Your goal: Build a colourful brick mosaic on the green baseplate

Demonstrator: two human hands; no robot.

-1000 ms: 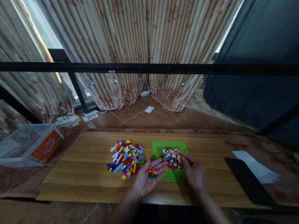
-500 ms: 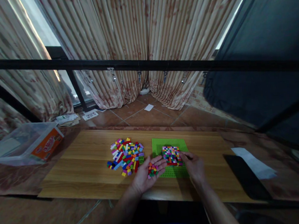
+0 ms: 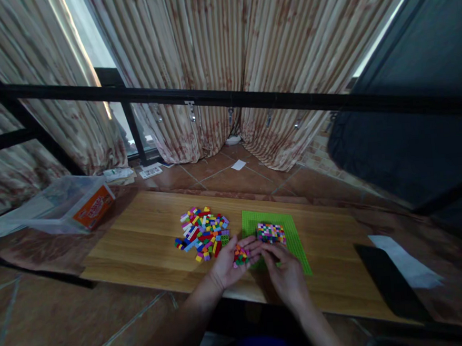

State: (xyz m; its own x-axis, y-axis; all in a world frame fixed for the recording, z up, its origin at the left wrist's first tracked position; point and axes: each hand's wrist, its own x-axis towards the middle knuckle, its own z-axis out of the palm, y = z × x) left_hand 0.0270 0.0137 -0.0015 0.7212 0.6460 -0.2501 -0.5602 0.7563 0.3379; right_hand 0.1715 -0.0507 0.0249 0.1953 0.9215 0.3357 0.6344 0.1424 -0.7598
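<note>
My left hand is turned palm up, its fingers stretched out, with several small coloured toy bricks lying in the palm. Thumb and forefinger pinched together, my right hand is close by the left fingertips; what sits in the pinch, if anything, is too small to make out. Just beyond both hands, a block of many coloured bricks stands on a green baseplate. The hands hide the near left part of the plate. Left of it lies a loose pile of mixed bricks.
Everything stands on a wooden table. A clear plastic box with an orange label is off its left end. On the right lie a black flat object and white paper. A black metal bar runs across beyond the table.
My right hand has moved left, from the brick block's right side to the left hand's fingertips. The left hand still holds its bricks palm up. The whole view has shifted slightly.
</note>
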